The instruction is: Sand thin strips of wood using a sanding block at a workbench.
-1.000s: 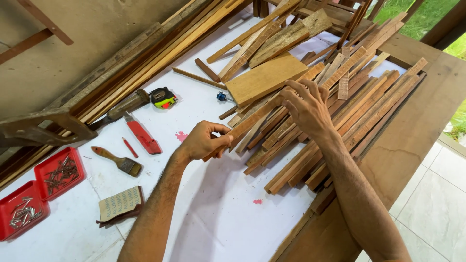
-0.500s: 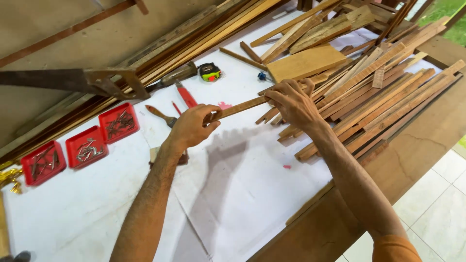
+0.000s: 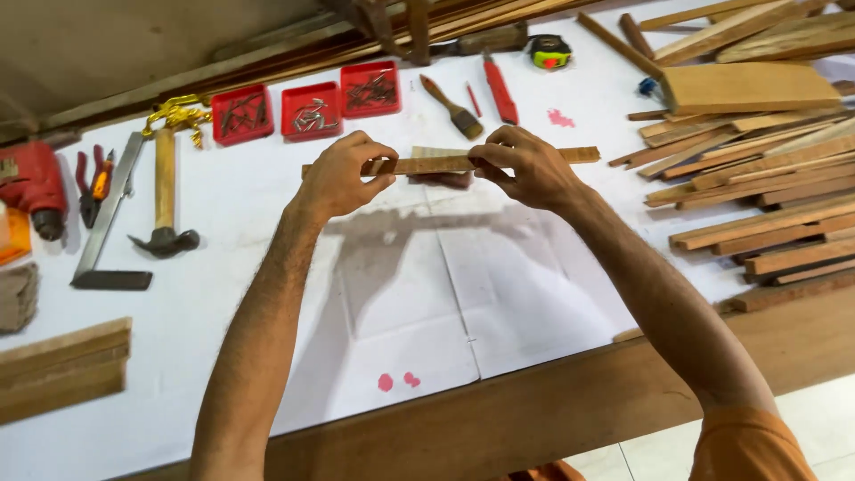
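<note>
Both hands hold one thin, flat strip of light brown wood level above the white paper-covered table. Left hand: fingers clamped on the strip near its left end, thumb under, fingertips over the top edge. Right hand: fingers pinched on the strip right of its middle; the strip's right end pokes out beyond them.

Progress, as judged: one strip is picked out and held clear of the stack of similar brown wooden strips, which lies well to the right of the right fingers. Nothing is laid out on the bare paper below the hands; no strip looks marked, cut or nailed.

Count beyond the fingers:
- three red square trays of nails, in a row
- one wooden-handled paintbrush
- one red utility knife
- one black and yellow-green tape measure

Left of the left fingers:
- one wooden-handled hammer
- one steel try square
- one red power drill
</note>
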